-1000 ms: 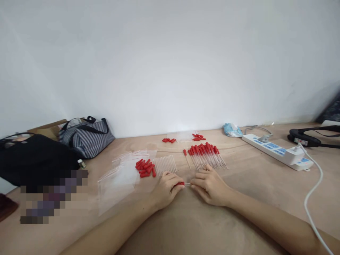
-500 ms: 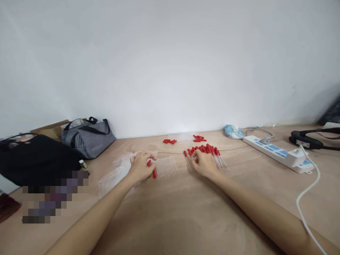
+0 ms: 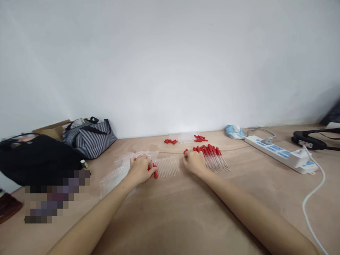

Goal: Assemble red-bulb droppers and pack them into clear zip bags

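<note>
My left hand (image 3: 140, 169) rests over the edge of some clear plastic bags (image 3: 117, 176), its fingers curled and its thumb pressed on loose red rubber bulbs (image 3: 156, 174). Part of these bulbs is hidden beneath the hand. Just right of it, a row of thin clear tubes (image 3: 167, 167) lies side by side on the wooden table. My right hand (image 3: 195, 162) is closed in a pinch at the leftmost dropper, whose red bulb (image 3: 185, 151) shows past the fingertips. Against that hand's right side lie several droppers (image 3: 216, 159), clear tubes fitted with red bulbs.
Farther back are more red bulbs (image 3: 170, 141) and a clear bag of tubes (image 3: 183, 137) with bulbs on it. A power strip (image 3: 278, 152) with a white cable (image 3: 305, 205) and a blue-white packet (image 3: 234, 131) are right. Striped (image 3: 91, 140) and black bags (image 3: 39, 159) stand left.
My right hand has shifted left, now covering most of the leftmost dropper. The left hand stays at the loose bulbs, its thumb moved slightly over them. The view has turned a little.
</note>
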Motion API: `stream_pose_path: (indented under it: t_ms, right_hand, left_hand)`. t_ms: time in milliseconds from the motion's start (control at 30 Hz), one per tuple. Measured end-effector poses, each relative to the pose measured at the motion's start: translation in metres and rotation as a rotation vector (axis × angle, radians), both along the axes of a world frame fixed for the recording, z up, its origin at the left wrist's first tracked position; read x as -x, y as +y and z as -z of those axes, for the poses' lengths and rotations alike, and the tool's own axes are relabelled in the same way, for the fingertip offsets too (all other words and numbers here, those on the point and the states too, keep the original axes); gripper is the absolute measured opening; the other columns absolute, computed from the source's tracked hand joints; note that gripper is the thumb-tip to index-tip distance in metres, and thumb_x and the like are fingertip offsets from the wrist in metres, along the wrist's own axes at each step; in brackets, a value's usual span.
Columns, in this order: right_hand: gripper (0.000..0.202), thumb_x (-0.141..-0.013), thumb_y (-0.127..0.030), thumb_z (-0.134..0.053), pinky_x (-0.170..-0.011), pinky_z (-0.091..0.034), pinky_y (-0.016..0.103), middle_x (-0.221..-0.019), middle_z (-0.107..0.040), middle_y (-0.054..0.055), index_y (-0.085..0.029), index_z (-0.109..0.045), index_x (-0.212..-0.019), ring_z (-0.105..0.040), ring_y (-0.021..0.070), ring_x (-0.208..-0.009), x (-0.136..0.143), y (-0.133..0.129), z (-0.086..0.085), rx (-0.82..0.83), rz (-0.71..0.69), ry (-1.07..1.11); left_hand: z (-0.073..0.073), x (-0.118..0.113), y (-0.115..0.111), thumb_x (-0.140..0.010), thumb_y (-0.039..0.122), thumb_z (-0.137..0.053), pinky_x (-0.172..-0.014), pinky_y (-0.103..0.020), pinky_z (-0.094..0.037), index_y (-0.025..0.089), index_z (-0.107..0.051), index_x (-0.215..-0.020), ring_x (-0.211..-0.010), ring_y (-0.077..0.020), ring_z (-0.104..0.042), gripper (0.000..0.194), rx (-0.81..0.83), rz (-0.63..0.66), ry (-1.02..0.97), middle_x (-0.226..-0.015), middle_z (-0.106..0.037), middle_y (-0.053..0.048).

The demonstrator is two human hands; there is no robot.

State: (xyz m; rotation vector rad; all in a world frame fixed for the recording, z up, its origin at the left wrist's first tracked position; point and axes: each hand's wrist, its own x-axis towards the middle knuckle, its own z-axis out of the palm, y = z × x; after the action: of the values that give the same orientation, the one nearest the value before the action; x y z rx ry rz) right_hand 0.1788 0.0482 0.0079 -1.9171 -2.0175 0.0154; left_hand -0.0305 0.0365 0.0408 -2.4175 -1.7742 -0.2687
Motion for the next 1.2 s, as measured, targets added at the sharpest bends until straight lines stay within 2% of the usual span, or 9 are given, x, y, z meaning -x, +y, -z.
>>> stream_pose_path:
  t_ms: [233,467,633,733,867,933,1033,1133,1200]
  right_hand:
    - [0.026,-0.075,-0.027,-0.045,-0.078,-0.031,0.036,-0.089,-0.065,0.016,-0.013,-0.065,-0.084,-0.059,0.024,-0.084,0.037,-0.001,-0.007,0.172,0.032,0.022]
    - [0.023,-0.073,-0.026,-0.049,-0.08,-0.033,0.038,-0.086,-0.065,0.017,-0.013,-0.066,-0.082,-0.06,0.0251,-0.085,0.044,0.005,-0.012,0.234,0.025,0.048]
    - [0.023,-0.075,-0.027,-0.048,-0.076,-0.037,0.036,-0.087,-0.065,0.016,-0.013,-0.065,-0.081,-0.06,0.0246,-0.084,0.041,0.004,-0.014,0.225,0.007,0.081]
    - [0.026,-0.079,-0.028,-0.042,-0.071,-0.039,0.033,-0.086,-0.065,0.016,-0.012,-0.062,-0.081,-0.06,0.0243,-0.083,0.027,0.001,-0.019,0.19,-0.017,0.112]
    - [0.027,-0.085,-0.027,-0.033,-0.064,-0.039,0.026,-0.086,-0.064,0.014,-0.011,-0.056,-0.085,-0.059,0.0188,-0.079,-0.01,-0.008,-0.021,0.11,-0.079,0.168]
    - [0.021,-0.086,-0.023,-0.033,-0.062,-0.039,0.023,-0.083,-0.063,0.01,-0.012,-0.051,-0.087,-0.058,0.015,-0.074,-0.031,-0.016,-0.015,-0.02,-0.173,0.267]
    - [0.015,-0.084,-0.021,-0.035,-0.057,-0.038,0.023,-0.072,-0.06,0.005,-0.015,-0.048,-0.085,-0.055,0.0136,-0.061,-0.059,-0.029,0.003,-0.207,-0.316,0.389]
    - [0.017,-0.084,-0.021,-0.036,-0.062,-0.04,0.026,-0.08,-0.061,0.007,-0.015,-0.05,-0.094,-0.056,0.015,-0.069,-0.076,-0.043,0.021,-0.315,-0.426,0.412]
    - [0.02,-0.085,-0.02,-0.036,-0.067,-0.039,0.028,-0.085,-0.061,0.007,-0.018,-0.052,-0.096,-0.056,0.0156,-0.074,-0.079,-0.052,0.028,-0.353,-0.482,0.359]
  left_hand:
    - [0.005,-0.001,-0.002,-0.073,0.035,-0.05,-0.072,-0.039,-0.028,0.017,-0.061,-0.056,-0.083,-0.0258,-0.052,0.027,-0.09,-0.077,0.108,-0.078,-0.061,-0.009]
    - [0.005,-0.007,-0.007,-0.072,0.032,-0.052,-0.073,-0.038,-0.028,0.017,-0.063,-0.055,-0.083,-0.0258,-0.052,0.026,-0.069,-0.083,0.109,-0.078,-0.061,-0.009]
    - [0.002,-0.008,-0.008,-0.075,0.026,-0.049,-0.073,-0.039,-0.03,0.016,-0.063,-0.057,-0.082,-0.0262,-0.053,0.025,-0.084,-0.086,0.102,-0.077,-0.061,-0.009]
    - [-0.003,-0.012,-0.009,-0.076,0.025,-0.05,-0.072,-0.037,-0.034,0.015,-0.062,-0.061,-0.083,-0.0256,-0.052,0.021,-0.112,-0.021,0.018,-0.078,-0.06,-0.009]
    - [0.002,-0.03,-0.023,-0.079,0.022,-0.048,-0.068,-0.029,-0.039,0.015,-0.057,-0.07,-0.076,-0.0198,-0.054,0.014,-0.073,0.271,-0.181,-0.074,-0.058,-0.005]
    - [0.008,-0.042,-0.036,-0.08,0.02,-0.047,-0.065,-0.027,-0.041,0.016,-0.055,-0.073,-0.073,-0.0183,-0.055,0.011,-0.029,0.378,-0.231,-0.074,-0.059,-0.003]
    - [0.019,-0.055,-0.055,-0.081,0.021,-0.045,-0.064,-0.026,-0.042,0.018,-0.054,-0.073,-0.07,-0.0174,-0.056,0.013,0.018,0.449,-0.245,-0.073,-0.059,-0.002]
    - [0.027,-0.061,-0.062,-0.08,0.018,-0.047,-0.068,-0.026,-0.044,0.019,-0.056,-0.08,-0.075,-0.0172,-0.056,0.009,0.038,0.48,-0.314,-0.078,-0.06,-0.003]
    - [0.033,-0.062,-0.059,-0.079,0.017,-0.049,-0.072,-0.027,-0.044,0.019,-0.058,-0.091,-0.08,-0.0169,-0.055,0.016,0.069,0.521,-0.371,-0.085,-0.059,-0.004]
